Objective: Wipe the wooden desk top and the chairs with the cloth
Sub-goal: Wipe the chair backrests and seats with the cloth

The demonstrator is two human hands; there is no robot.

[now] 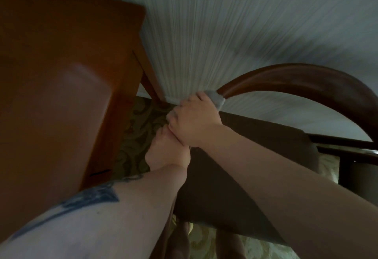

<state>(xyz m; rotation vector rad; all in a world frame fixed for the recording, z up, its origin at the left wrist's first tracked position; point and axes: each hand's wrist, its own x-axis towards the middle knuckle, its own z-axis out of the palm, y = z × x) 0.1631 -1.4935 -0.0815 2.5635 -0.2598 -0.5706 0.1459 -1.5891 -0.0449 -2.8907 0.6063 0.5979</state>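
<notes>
Desk: the orange-brown wooden desk (61,58) is filling the left side of the view, its corner and 1 slanted leg running down toward the wall's base.
Left forearm: a bare forearm with a dark blue tattoo (90,197) is reaching up from the bottom left, between desk and chair.
Left hand: the left hand (167,152) is sitting just below the right hand, touching it, at the chair's left edge; its fingers are tucked under and hidden, so I cannot tell whether it is gripping anything.
Floor: patterned olive-green carpet (139,136) is showing in the gap between desk and chair.
Right hand: the right hand (194,119) is curling its fingers tight around the pale grey cloth (216,98), pressing it onto the left end of the rail.
Cloth: it is bunched, wrapping over the rail, poking out above the knuckles.
Chair: the dark brown curved wooden chair back rail (296,76) is arching to the right, with the dark upholstered chair seat (235,166) lying below it.
Wall: pale, finely striped wallpaper (225,23) is blurring behind everything.
</notes>
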